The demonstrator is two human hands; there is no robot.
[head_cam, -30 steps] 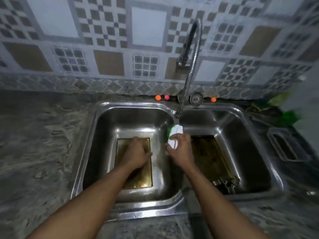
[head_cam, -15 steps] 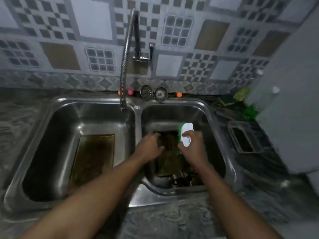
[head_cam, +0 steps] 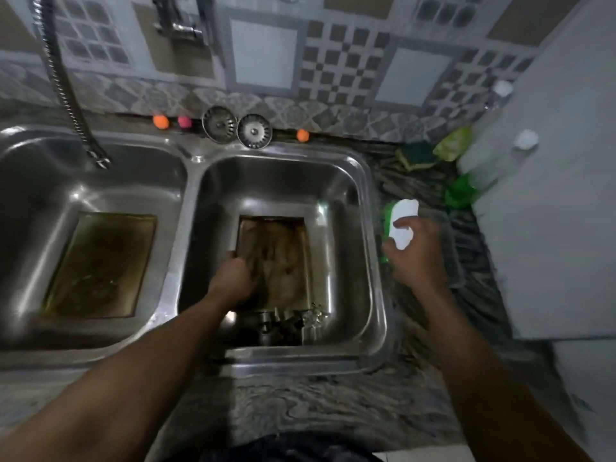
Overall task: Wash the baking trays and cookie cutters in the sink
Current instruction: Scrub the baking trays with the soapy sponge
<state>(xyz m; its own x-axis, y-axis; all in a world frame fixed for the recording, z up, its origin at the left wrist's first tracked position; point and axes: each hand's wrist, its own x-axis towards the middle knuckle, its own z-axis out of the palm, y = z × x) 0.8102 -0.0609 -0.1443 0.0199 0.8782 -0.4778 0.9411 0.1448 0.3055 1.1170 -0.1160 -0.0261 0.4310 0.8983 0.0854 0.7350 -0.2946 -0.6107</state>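
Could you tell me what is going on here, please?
A person is washing up at a double sink. Their left hand is on the near left edge of the baking tray in the right basin, with cookie cutters at its near end. Their right hand holds a green and white scrubber over the counter. A second tray sits in the left basin.

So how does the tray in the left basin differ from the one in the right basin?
The left tray lies alone and untouched; the right tray has the left hand gripping its left edge. The left tray looks olive-gold and even; the right tray is browner and streaked. Cookie cutters crowd the right tray's near end, none by the left tray. Both are rectangular and lie flat in the sink.
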